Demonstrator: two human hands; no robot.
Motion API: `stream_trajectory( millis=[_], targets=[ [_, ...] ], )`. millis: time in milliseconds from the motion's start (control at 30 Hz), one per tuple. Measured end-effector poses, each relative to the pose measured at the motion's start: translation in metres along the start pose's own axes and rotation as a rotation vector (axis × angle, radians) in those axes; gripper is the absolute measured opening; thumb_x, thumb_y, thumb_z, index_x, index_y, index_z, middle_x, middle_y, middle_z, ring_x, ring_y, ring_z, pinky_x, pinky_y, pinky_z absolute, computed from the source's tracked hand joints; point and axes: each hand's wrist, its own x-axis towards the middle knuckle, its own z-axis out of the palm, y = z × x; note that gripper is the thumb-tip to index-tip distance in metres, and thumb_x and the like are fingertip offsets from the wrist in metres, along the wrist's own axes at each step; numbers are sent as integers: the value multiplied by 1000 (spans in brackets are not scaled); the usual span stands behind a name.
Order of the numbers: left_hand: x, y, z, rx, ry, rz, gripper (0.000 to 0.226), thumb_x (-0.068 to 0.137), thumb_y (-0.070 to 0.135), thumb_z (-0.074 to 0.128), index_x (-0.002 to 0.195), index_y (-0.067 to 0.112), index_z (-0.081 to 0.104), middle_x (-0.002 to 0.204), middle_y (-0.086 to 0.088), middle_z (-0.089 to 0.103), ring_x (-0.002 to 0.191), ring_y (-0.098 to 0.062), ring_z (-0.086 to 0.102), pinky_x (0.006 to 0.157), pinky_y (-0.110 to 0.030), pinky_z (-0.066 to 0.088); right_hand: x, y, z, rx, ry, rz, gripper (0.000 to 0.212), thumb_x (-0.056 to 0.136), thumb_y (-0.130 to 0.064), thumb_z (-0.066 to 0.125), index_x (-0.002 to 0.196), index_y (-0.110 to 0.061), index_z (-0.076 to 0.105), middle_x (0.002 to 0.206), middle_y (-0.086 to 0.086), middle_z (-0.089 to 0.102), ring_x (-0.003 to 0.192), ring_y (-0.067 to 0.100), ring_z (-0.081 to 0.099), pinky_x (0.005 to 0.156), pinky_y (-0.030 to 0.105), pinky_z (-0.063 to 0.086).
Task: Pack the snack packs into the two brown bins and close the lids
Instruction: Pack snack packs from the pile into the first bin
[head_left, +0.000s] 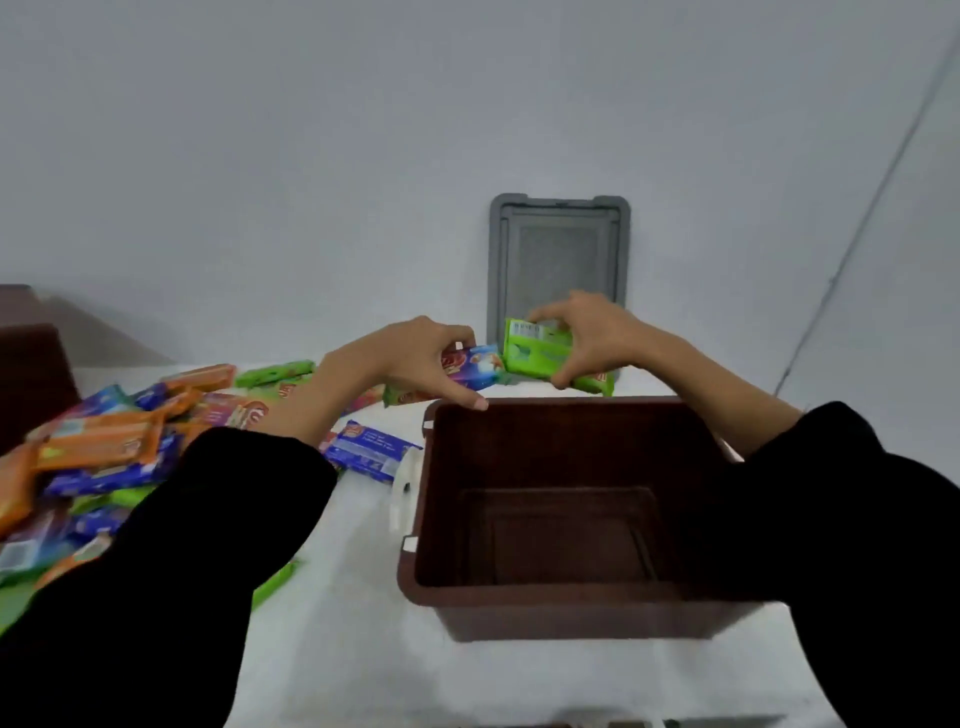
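An open brown bin (571, 415) stands on the white table in front of me, with nothing inside. Just beyond its far rim my right hand (592, 332) grips a green snack pack (540, 353). My left hand (415, 358) holds a purple and red snack pack (475, 366) right beside it, thumb near the bin's far left corner. A heap of orange, blue and green snack packs (104, 447) lies at the left. A blue pack (371, 449) rests next to the bin's left wall. The second brown bin (26, 374) shows partly at the far left edge.
A grey lid (558, 260) leans upright against the wall behind the bin. A white latch (402, 488) hangs on the bin's left side. A green pack (275, 584) lies near my left sleeve. The wall runs close behind the table.
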Motion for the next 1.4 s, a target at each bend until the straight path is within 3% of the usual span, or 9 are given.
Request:
stream_trajectory(
  millis=[200,433,500,633,900,1033,1233,1400],
  targets=[
    [15,71,46,139,-38,138,66,65,63,70,106,13,57,88,-4,61,82,-22,55,67,-29,38,-71,43,16,-69,-167,99,79,66,-30,80,136,-25,44,125,10,52,115,25,48,88,28,38],
    [21,79,96,274,-96,55,80,63,60,73,123,14,47,115,-8,59,101,-24,58,79,-32,46,-79,38,70,-186,-261,27,82,64,-33,81,136,-29,42,121,8,47,110,26,51,80,30,40],
    [18,82,106,307,-76,47,83,64,58,73,127,12,43,119,-9,58,105,-26,58,82,-34,47,-74,33,82,-226,-274,11,83,65,-31,81,137,-26,41,127,11,43,113,28,50,86,35,44],
    [18,86,123,458,-195,44,82,67,54,74,127,6,45,123,-12,56,109,-29,58,87,-36,46,-69,28,98,-349,-287,-15,86,67,-28,80,141,-22,35,137,15,33,123,32,42,95,44,46],
    [18,81,125,446,-239,56,74,67,52,75,119,5,51,123,-13,54,110,-30,56,88,-37,45,-71,31,113,-418,-347,-31,77,74,-30,75,140,-17,36,133,13,44,124,30,43,92,43,46],
    [20,79,127,454,-261,82,73,70,47,74,126,6,48,127,-12,51,113,-29,54,89,-37,45,-70,33,114,-386,-358,-60,65,81,-24,68,139,-17,39,130,12,47,119,31,50,90,42,47],
    [28,71,127,423,-257,124,72,68,47,76,123,7,54,122,-11,55,109,-29,57,83,-36,47,-67,34,117,-349,-315,-27,55,87,-21,59,139,-24,40,130,13,44,116,33,53,89,40,47],
    [43,67,122,428,-253,162,71,68,48,76,123,7,57,121,-11,57,106,-30,58,83,-35,47,-53,41,114,-316,-332,61,72,73,-17,75,137,-27,44,132,10,48,118,31,54,90,37,48]
  ],
)
